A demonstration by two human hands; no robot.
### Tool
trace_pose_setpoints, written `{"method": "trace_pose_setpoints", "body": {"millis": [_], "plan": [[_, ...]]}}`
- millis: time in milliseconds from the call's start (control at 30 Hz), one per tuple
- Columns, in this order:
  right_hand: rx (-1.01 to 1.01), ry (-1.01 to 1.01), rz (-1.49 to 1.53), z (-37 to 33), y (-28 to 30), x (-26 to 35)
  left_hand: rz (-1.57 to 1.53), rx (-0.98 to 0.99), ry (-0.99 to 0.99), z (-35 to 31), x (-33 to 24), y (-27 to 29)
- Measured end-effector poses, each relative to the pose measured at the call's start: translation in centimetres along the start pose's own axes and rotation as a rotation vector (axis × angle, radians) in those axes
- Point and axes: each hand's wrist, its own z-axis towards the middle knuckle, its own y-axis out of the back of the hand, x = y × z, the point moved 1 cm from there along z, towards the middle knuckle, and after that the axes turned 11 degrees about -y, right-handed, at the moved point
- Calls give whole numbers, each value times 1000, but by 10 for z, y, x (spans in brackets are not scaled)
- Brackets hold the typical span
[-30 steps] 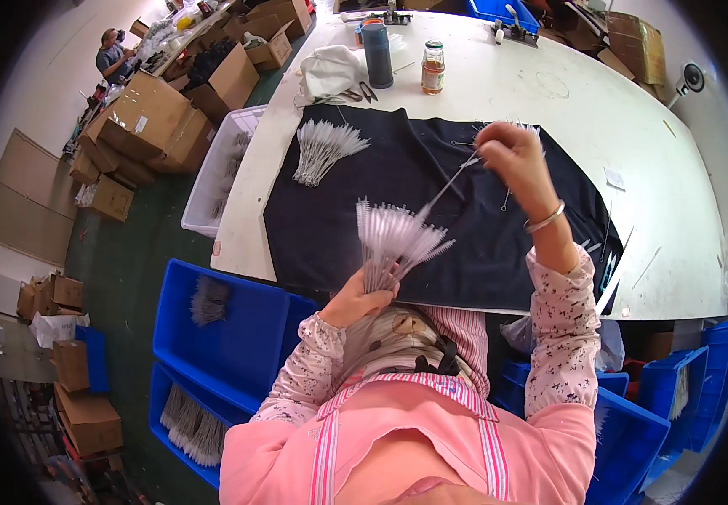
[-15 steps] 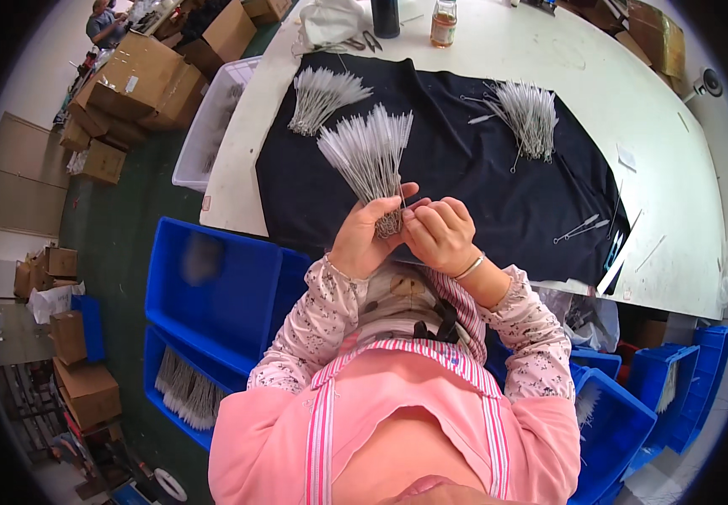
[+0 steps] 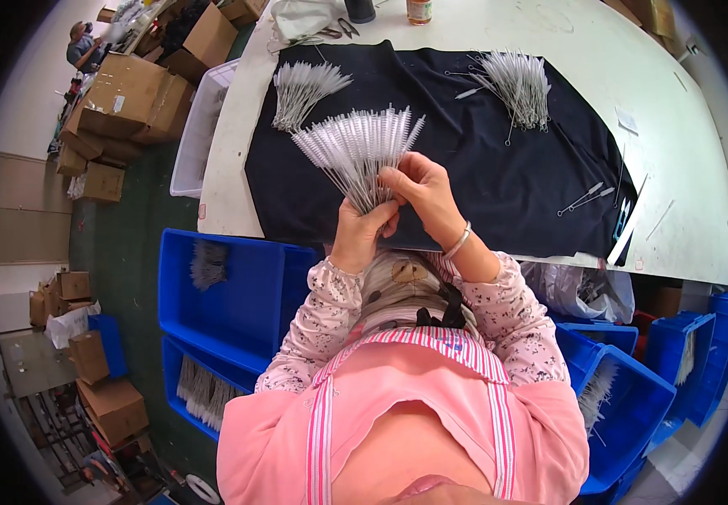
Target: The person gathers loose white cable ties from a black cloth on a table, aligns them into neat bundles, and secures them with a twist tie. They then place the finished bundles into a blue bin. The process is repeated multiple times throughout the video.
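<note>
A thick bundle of small straw brushes (image 3: 351,145), white bristles on thin wire stems, fans out upward over the near edge of the dark cloth (image 3: 465,194). My left hand (image 3: 357,238) is wrapped round the wire stems, hiding their lower ends. At the bundle's right side, my right hand (image 3: 433,200) is closed, thumb and fingers pinching stems just under the bristles; how many it grips is hidden. Behind the bundle to the left lies a brush pile (image 3: 306,91). A second pile (image 3: 517,88) rests at the far right of the cloth, and a few loose brushes (image 3: 584,198) lie nearer.
The cloth covers part of a white table (image 3: 684,168). Small snips (image 3: 347,28), a dark cup (image 3: 360,10) and a jar (image 3: 419,11) stand or lie at its back. Blue bins (image 3: 221,295) flank me, several holding brushes. Cardboard boxes (image 3: 124,97) and a person (image 3: 84,49) are at far left.
The bundle's bristles have spread into a wider fan. My right hand has moved from the looped lower ends up to the stems near the bristles. The view has shifted slightly.
</note>
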Motion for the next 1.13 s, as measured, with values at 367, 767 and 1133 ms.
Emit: {"method": "trace_pose_setpoints", "body": {"millis": [367, 767, 1133], "plan": [[44, -41, 157, 8, -1, -5, -149, -142, -55, 4, -2, -8], [121, -180, 168, 10, -4, 3, -6, -58, -54, 8, 2, -9], [57, -123, 313, 9, 8, -4, 99, -32, -57, 11, 6, -2]]}}
